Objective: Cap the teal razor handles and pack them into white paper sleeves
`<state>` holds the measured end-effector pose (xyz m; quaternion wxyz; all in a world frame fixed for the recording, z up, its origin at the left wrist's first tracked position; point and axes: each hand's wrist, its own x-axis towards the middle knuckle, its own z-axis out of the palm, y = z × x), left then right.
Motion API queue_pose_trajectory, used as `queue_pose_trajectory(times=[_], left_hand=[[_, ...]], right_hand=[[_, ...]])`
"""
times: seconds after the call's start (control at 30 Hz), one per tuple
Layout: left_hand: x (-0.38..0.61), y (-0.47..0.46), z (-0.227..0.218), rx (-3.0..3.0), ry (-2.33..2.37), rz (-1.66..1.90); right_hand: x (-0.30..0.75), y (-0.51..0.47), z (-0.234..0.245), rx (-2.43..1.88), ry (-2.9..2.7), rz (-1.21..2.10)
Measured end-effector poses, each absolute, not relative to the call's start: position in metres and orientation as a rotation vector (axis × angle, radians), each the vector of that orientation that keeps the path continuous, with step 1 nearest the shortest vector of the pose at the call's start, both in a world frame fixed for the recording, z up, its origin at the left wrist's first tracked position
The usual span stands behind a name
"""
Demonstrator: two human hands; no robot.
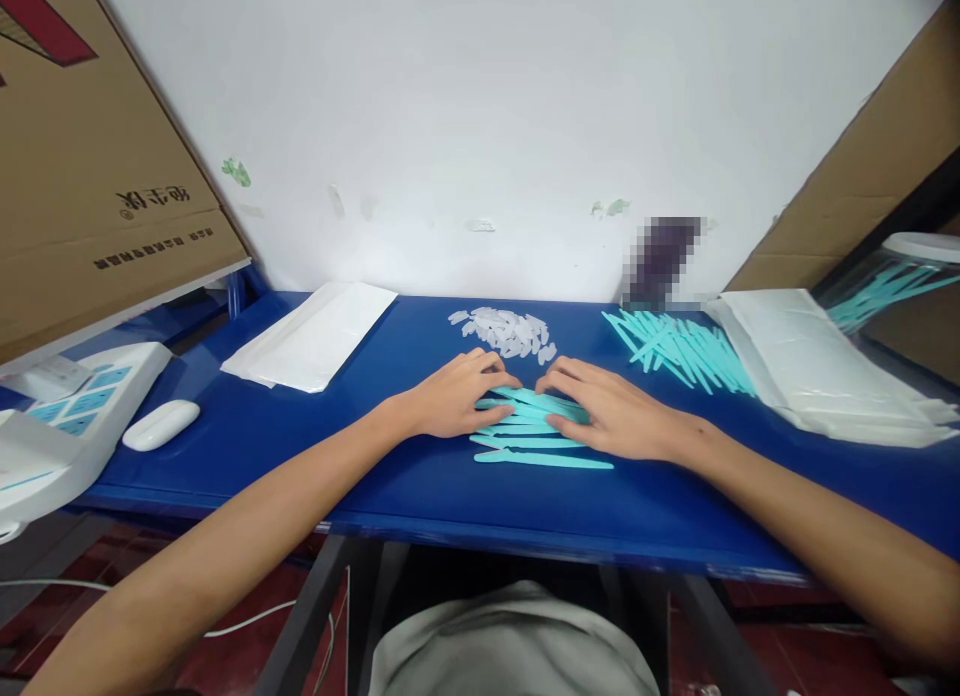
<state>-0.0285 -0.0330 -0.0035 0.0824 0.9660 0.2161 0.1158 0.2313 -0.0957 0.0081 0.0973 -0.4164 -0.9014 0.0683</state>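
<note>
Several turquoise eyebrow razors (541, 442) lie in a loose, mostly sideways stack on the blue table in front of me. My left hand (459, 394) curves around the left end of the stack, thumb and fingers on the razors. At the right end, my right hand (611, 406) has its fingers bent over the upper razors and its thumb on the nearer ones. The nearest razor lies free of both hands. Just beyond my hands is a small heap of translucent white caps (506, 332). My palms hide part of the stack.
A second pile of turquoise razors (675, 348) lies at the back right, beside stacked white plastic bags (825, 366). A clear jar (892, 281) holds more. To the left are a white packet (311, 336), a white mouse (160, 425) and a white device with blue keys (97, 401).
</note>
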Motion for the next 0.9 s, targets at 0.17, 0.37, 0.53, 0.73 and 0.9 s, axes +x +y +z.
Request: queue_pose_trajectory(times=[0.17, 0.37, 0.53, 0.73, 0.9], left_hand=[[-0.03, -0.035, -0.002, 2.866, 0.63, 0.3], [-0.031, -0.037, -0.002, 2.842, 0.609, 0.27], [-0.033, -0.035, 0.001, 2.833, 0.628, 0.268], [-0.039, -0.03, 0.003, 2.865, 0.676, 0.296], [-0.041, -0.028, 0.002, 2.864, 0.704, 0.295]], right_hand=[[0.23, -0.098, 0.008, -1.134, -2.676, 0.224], [0.23, -0.101, 0.009, -1.107, -2.736, 0.268], [0.229, -0.102, 0.011, -1.108, -2.746, 0.285], [0.231, -0.1, 0.007, -1.125, -2.721, 0.258], [0.231, -0.097, 0.003, -1.128, -2.694, 0.203]])
